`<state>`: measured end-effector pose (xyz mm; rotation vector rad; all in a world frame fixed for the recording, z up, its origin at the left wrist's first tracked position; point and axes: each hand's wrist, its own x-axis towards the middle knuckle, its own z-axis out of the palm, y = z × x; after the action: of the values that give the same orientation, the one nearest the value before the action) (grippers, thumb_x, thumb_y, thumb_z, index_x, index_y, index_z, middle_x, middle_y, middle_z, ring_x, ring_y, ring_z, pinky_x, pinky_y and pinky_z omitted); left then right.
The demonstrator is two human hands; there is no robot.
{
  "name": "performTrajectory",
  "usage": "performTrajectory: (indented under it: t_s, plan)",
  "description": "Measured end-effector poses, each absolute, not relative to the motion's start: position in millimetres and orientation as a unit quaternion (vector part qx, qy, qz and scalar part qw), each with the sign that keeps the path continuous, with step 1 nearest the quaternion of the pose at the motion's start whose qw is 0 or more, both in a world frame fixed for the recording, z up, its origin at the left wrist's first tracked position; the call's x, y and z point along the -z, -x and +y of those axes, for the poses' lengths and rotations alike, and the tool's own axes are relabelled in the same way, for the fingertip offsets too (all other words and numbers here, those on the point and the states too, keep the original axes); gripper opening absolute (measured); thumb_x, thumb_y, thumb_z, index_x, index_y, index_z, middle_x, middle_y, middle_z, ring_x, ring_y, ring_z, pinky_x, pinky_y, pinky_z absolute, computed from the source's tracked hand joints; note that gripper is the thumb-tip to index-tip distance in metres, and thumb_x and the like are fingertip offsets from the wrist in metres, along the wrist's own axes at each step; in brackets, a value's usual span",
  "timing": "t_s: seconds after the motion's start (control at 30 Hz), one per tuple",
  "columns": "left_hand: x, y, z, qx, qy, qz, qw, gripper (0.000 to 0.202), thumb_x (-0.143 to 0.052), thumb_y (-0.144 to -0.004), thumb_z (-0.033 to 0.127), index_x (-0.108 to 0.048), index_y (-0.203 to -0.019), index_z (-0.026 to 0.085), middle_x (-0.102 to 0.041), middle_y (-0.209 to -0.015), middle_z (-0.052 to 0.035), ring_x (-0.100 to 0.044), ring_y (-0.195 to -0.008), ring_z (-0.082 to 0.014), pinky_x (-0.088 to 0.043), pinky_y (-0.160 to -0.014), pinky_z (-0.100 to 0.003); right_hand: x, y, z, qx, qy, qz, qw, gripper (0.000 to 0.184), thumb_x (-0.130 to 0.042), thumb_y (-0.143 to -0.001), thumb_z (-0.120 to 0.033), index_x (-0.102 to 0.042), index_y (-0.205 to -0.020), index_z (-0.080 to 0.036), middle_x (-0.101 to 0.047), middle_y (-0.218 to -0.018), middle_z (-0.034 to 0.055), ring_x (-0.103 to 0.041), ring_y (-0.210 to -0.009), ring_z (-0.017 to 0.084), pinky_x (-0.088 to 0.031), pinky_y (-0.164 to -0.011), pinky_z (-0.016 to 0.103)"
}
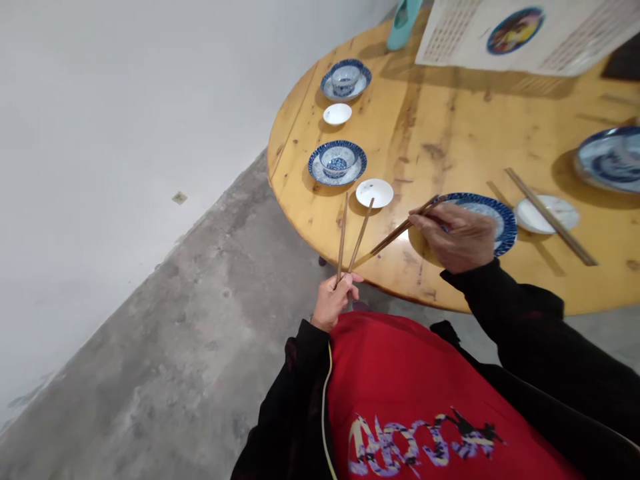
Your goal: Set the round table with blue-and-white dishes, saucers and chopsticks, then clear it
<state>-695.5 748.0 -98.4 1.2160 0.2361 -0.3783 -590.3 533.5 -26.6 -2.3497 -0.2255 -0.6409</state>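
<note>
Left hand point(332, 301), just off the bench's point(450, 127) near edge: fingers closed on two splayed chopsticks point(343, 233). Right hand's point(465, 233) fingers pinch another pair point(393, 234), above the near-edge plate point(507, 230). Bare wood spans mid-bench.

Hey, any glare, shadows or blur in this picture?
Head view: a bright glare spot on the table, just beside the right hand; same view, a soft shadow along the left side of the plate at the right edge, which looks slightly blurred; also head view, lettering on the printed sheet too soft to read.
</note>
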Motion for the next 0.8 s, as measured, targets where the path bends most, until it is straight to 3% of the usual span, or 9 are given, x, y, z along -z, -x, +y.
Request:
performTrajectory:
  t_s: [0.47, 0.63, 0.8]
  plan:
    - [97.5, 688.4, 749.8, 0.182, -0.582, 0.111, 0.785, 0.06, -0.06, -0.085, 0.067, -0.067, -0.1, 0.01, -0.054, -0.061, 0.0046, -0.024, -0.042, -0.0022, -0.015, -0.044, -0.022, 21.9, 589.9, 538.8, 0.218, 0.903, -0.07, 0.364, 0.023, -0.062, -0.087, -0.037, -0.075, -0.079, -0.02, -0.077, -0.08, 0.0086, -0.071, -0.075, 0.021, -0.049, -0.068, 0.029]
    - [96.7, 687.7, 751.2, 0.167, -0.576, 0.105, 0.793, 0.057, -0.061, -0.086, 0.065, -0.067, -0.1, 0.01, -0.056, -0.062, 0.004, -0.025, -0.041, -0.002, -0.014, -0.043, -0.021, 12.6, 586.1, 540.7, 0.177, 0.91, -0.028, 0.374, 0.022, -0.062, -0.084, -0.037, -0.073, -0.077, -0.02, -0.075, -0.076, 0.0083, -0.066, -0.068, 0.022, -0.047, -0.064, 0.033]
    - [99.0, 687.3, 752.5, 0.122, -0.589, 0.115, 0.79, 0.056, -0.061, -0.086, 0.065, -0.069, -0.098, 0.011, -0.058, -0.07, 0.0021, -0.027, -0.042, -0.0021, -0.017, -0.043, -0.022, -4.4, 590.1, 545.7, 0.104, 0.881, -0.01, 0.461, 0.019, -0.068, -0.082, -0.039, -0.071, -0.072, -0.023, -0.072, -0.071, 0.0067, -0.068, -0.071, 0.026, -0.049, -0.065, 0.036]
